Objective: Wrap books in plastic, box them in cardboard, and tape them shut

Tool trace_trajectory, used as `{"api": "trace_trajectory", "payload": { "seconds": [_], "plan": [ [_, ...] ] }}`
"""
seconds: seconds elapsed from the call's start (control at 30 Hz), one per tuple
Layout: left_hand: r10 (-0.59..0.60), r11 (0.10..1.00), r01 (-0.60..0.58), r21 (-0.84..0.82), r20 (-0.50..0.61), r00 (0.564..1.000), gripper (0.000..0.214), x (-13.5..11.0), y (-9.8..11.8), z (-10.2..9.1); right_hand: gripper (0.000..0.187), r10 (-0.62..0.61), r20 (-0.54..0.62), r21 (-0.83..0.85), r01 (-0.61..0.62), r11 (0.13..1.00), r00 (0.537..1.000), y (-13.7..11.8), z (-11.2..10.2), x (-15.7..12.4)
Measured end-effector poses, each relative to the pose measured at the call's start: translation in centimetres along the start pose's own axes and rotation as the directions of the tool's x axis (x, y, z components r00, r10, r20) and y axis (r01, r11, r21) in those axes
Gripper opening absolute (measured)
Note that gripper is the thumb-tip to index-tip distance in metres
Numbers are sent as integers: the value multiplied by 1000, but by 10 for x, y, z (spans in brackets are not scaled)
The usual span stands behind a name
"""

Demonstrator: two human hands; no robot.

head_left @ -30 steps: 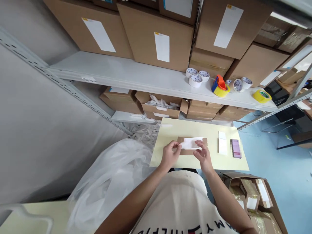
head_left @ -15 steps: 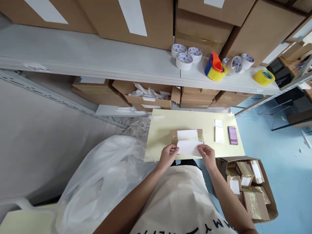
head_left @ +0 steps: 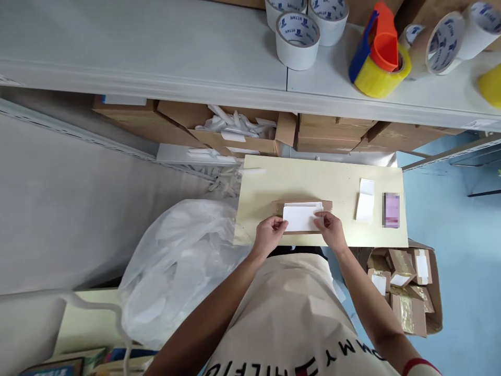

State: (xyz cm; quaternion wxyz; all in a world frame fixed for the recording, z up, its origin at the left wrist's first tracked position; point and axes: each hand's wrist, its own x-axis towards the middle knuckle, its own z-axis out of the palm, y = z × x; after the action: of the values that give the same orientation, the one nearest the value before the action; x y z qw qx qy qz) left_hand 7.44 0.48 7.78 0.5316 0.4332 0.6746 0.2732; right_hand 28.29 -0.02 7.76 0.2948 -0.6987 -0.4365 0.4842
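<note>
Head view, lower left of the frame: a pale surface point(head_left: 84, 328) lies beside a bulging translucent plastic bag point(head_left: 183, 271); above the bag, left of centre, an open carton point(head_left: 256, 145) holds a heap of white pieces point(head_left: 238, 125); near the middle of the frame the left hand point(head_left: 270, 237) has thumb and fingertips pressed together on the left end of a white sheet point(head_left: 299, 219); that sheet is spread between the hands, above a brown cardboard box point(head_left: 327, 206) on the near part of a pale yellow table point(head_left: 336, 183); whether sheet and box touch is hard to judge from above; at the top centre, white tape rolls point(head_left: 298, 55) stand on a grey shelf point(head_left: 156, 47); below them, just right of centre, the right hand point(head_left: 332, 231) has its thumb and fingers clamped on the right end of the same sheet; in the upper right stands an orange and blue tape dispenser point(head_left: 383, 42) with a yellow roll; right of centre, folded white paper point(head_left: 365, 203) lies on the table near a blurred purple item point(head_left: 392, 210); at lower right, a large carton point(head_left: 435, 308) holds small taped boxes point(head_left: 407, 310).
</note>
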Motion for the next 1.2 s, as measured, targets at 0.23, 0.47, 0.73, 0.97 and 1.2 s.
{"api": "trace_trajectory", "payload": {
  "seconds": [0.23, 0.47, 0.73, 0.97, 1.2],
  "plan": [
    [-49, 998, 47, -35, -88, 995, 31, 0, -13, 7, 37, 32, 60, -105, -26, 994, 998, -5, -3, 9],
    [-53, 998, 47, -48, -131, 990, 37, 4, -10, 13, 32, 2, 47, -152, 5, 988, 999, -4, -5, 11],
    [-46, 992, 61, 109, -132, 990, 34, 9, -10, 8, 27, -66, 56, -273, 78, 959, 996, 1, -1, 10],
    [19, 922, 22, 387, -102, 995, 29, 20, -7, 6, 31, -112, 77, -469, 135, 873, 991, -6, 9, 13],
    [58, 764, 8, 645, -82, 995, 22, 24, 2, -6, 33, -128, -5, -655, 94, 750, 992, -3, -1, 7]
  ]
}}
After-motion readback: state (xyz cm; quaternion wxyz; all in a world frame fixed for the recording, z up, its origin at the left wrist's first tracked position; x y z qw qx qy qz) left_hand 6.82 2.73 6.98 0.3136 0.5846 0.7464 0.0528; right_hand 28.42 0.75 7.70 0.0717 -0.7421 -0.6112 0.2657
